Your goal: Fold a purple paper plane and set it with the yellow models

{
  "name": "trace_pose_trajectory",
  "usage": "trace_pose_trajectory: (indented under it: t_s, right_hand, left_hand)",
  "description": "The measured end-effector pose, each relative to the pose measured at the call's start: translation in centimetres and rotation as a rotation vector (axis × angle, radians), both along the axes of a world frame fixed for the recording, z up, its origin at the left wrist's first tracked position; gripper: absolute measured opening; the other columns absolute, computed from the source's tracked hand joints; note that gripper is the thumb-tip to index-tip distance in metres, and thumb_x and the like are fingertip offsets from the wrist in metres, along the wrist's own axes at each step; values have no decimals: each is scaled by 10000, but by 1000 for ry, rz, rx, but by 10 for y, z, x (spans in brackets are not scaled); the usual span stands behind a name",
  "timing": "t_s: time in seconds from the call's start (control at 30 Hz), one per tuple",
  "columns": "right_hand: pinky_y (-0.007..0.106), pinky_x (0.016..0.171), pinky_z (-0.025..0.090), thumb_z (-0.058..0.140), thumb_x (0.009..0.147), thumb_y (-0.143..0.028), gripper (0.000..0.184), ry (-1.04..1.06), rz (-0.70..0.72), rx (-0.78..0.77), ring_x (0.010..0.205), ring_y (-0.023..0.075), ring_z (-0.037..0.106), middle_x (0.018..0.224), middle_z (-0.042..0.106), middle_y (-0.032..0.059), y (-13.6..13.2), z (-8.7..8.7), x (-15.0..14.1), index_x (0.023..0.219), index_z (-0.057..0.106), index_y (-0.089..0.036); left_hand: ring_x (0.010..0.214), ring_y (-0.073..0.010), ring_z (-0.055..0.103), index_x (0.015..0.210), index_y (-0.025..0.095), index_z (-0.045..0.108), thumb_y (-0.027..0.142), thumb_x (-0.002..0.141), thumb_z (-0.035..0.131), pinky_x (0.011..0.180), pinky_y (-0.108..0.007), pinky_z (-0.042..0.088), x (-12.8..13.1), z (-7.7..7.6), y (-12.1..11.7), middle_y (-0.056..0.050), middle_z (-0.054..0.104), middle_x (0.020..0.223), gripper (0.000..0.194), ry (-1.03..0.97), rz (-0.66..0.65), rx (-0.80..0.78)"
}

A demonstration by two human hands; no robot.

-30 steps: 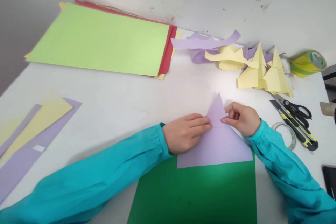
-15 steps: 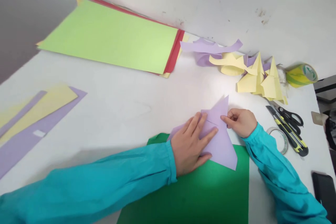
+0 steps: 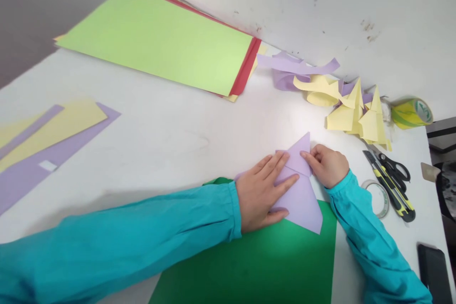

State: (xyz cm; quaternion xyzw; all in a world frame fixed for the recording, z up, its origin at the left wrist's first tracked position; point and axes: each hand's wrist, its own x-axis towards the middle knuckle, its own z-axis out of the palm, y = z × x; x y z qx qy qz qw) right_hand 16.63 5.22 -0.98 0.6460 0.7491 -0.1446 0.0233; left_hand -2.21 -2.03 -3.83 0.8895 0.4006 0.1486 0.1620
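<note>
A folded sheet of purple paper (image 3: 301, 202) lies partly over a green sheet (image 3: 245, 266), its pointed tip toward the wall. My left hand (image 3: 265, 192) rests flat on the purple paper with fingers spread, covering its left part. At the right edge, near a crease below the tip, the thumb and fingers of my right hand (image 3: 327, 165) pinch the paper. Both arms wear turquoise sleeves.
A stack of light green paper (image 3: 160, 40) lies at the back left. Purple and yellow offcuts (image 3: 78, 123) lie at left. Folded yellow shapes (image 3: 344, 116), a tape roll (image 3: 411, 113), a utility knife (image 3: 392, 187), scissors (image 3: 395, 168) and a white tape ring (image 3: 384, 199) line the right.
The purple paper has turned, its tip now leaning right. My left hand has moved from pinching near the fold to lying spread on the sheet. My right hand stays at the right edge.
</note>
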Motion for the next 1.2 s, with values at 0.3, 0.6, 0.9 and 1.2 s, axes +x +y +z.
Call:
trace_pose_trajectory:
  t_s: [0.3, 0.6, 0.9, 1.2]
  right_hand:
    - [257, 473, 211, 383, 844, -498, 331, -219, 40, 135, 552, 184, 588, 597, 632, 5, -10, -5, -6, 753, 528, -214]
    - [258, 480, 212, 377, 846, -499, 342, -222, 59, 122, 568, 188, 595, 611, 639, 4, -9, -5, -6, 752, 541, -214]
    - [259, 495, 247, 401, 820, -529, 359, -102, 35, 81, 552, 167, 576, 561, 610, -26, -4, -4, -3, 675, 539, -231]
    - [270, 477, 234, 376, 852, -489, 316, -241, 52, 94, 587, 199, 603, 637, 643, 10, -9, -2, -9, 804, 526, -215]
  left_hand:
    - [1310, -353, 123, 1317, 152, 346, 533, 673, 555, 1040, -463, 150, 2, 1, 1, -211, 200, 1421, 777, 47, 16, -8]
    - [1310, -329, 150, 1323, 88, 330, 538, 677, 512, 1058, -460, 120, 1, -1, 4, -173, 243, 1419, 807, 48, 6, 29]
    - [1259, -334, 270, 1321, 61, 326, 503, 707, 471, 1059, -445, 120, 6, -1, 2, -163, 334, 1379, 770, 93, -51, 73]
    - [1265, -355, 251, 1316, 65, 322, 478, 711, 474, 1037, -455, 166, 8, -1, 0, -206, 302, 1382, 747, 98, -68, 57]
